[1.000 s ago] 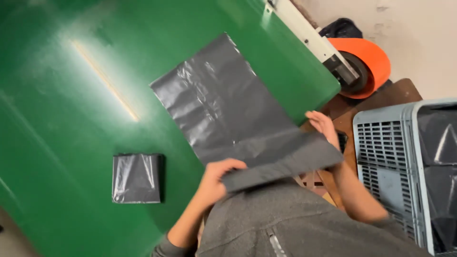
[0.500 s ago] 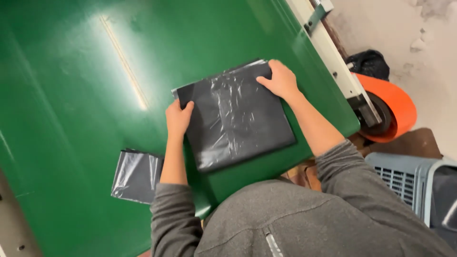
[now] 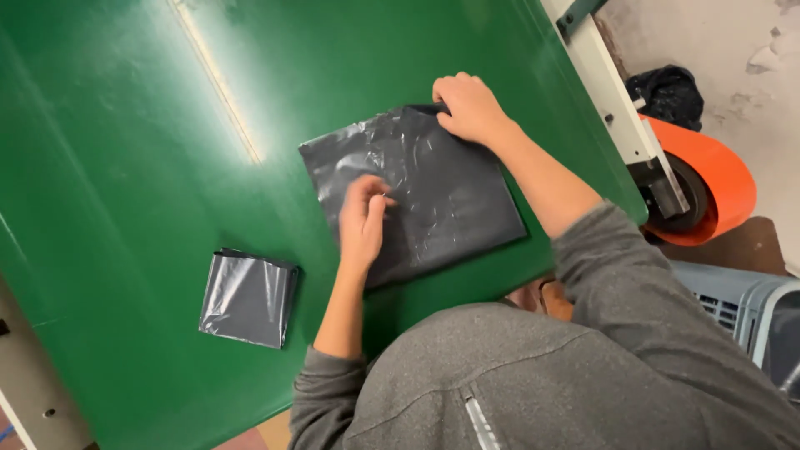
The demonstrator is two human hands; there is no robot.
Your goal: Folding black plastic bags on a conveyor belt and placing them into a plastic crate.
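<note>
Two hands on one dark bag (image 3: 433,187), flat on the green table (image 3: 125,167). Right hand (image 3: 468,107) sits at the bag's far corner, fingers curled over the edge, pinching the plastic there. Left hand (image 3: 362,218) lies on the bag's near-left part, palm down, fingers loosely together and pressing the wrinkled film against the table; it grips nothing. The bag is folded to a rough square, lying askew near the table's edge, right in front of the person's grey sweater (image 3: 533,375).

Out to the left, well apart from the bag, a smaller folded bundle (image 3: 248,297) of the same dark plastic rests on the green. A pale streak of light (image 3: 218,79) runs across the tabletop beyond it. Past the table's right edge, a white frame rail (image 3: 612,92), an orange roll (image 3: 708,179) and, lower down, a grey crate (image 3: 742,304).
</note>
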